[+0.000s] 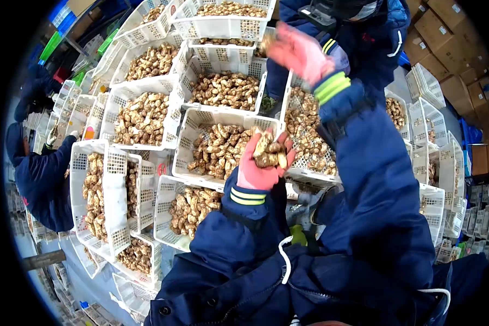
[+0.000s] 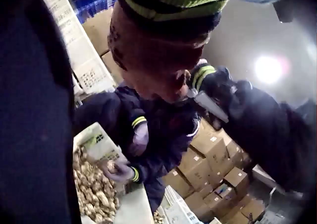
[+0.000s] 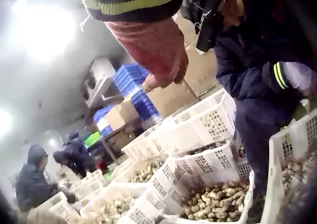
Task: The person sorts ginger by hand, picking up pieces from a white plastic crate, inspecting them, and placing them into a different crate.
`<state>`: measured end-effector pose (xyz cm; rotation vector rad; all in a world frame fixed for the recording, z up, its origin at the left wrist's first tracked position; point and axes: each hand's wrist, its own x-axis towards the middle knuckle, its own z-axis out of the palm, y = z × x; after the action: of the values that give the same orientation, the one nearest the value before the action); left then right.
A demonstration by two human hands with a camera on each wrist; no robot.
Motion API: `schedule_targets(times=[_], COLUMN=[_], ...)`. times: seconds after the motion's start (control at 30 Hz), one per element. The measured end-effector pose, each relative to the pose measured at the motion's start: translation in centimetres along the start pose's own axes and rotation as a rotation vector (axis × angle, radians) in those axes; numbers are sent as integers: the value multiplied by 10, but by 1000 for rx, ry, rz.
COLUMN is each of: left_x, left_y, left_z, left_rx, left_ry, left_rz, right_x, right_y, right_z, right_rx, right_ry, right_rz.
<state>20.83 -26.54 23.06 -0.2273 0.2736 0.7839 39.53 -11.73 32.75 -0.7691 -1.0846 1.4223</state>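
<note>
My left hand (image 1: 258, 165), in a pink glove, holds several brown-and-white mushrooms (image 1: 267, 151) palm up, thumb and fingers curled about them. It is over the near edge of a white crate (image 1: 182, 146) heaped with mushrooms. My right hand (image 1: 304, 54), also gloved in pink and blurred, reaches forward toward the far crates. A tan, mushroom-like piece (image 1: 268, 41) shows blurred at its fingertips. In the right wrist view this glove (image 3: 158, 50) hangs above the crates with its fingers bent together. The left wrist view has my left glove (image 2: 153, 60) in shadow, its load hidden.
More mushroom crates (image 1: 223, 24) are stacked ahead and to the left. Across from me a person in dark blue (image 1: 358, 32) sits close to my right arm, one gloved hand (image 2: 118, 170) at a mushroom crate. Cardboard boxes (image 1: 440, 38) rise at the back right.
</note>
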Motion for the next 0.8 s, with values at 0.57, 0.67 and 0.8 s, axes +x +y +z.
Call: schedule_targets(times=[0.57,0.67,0.8], left_x=[-1,2,4], left_y=[-4,-3,-10], left_z=[20,11,11], left_rx=[68,119,161], left_ry=[-112,-230,-330], left_rz=[-39,-69,-109], right_x=[-139,-178,-290], right_y=[9,-21,-77], right_z=[27,25,-17], right_rx=[253,68,-314], right_ry=[123,127,589], right_rz=[110,126,-105])
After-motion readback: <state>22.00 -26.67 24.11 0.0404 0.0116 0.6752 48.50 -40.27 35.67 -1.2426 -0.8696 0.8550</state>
